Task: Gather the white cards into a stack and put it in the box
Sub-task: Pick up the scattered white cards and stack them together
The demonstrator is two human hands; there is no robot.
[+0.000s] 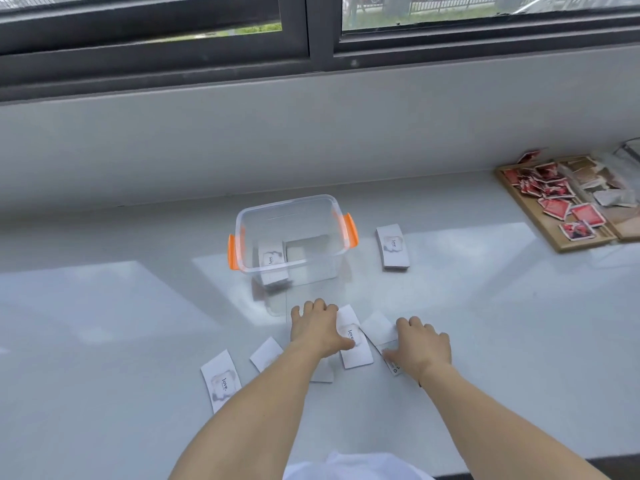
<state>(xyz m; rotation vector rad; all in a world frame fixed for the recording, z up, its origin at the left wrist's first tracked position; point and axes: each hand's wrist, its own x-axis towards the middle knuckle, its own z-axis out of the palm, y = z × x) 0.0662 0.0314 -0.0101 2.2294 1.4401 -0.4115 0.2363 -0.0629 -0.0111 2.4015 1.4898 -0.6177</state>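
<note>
White cards [355, 341] printed "love" in black — clear box [294, 237], orange handles [350, 230] — red cards [554, 192].

Daylight is coming in brightly through the window [311, 29]; pale patches of glare are lying across the glossy table [104, 306]; shadows are staying faint; straight lines are bowing toward the edges; the far tray [554, 237] is looking slightly soft.

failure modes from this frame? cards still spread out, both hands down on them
1. The far-left card lies apart from both the left hand and right hand; it could be missed.
2. The stack right of the box sits outside the clear box; easy to forget.
3. Overlapping cards may bend when swept together.
</note>
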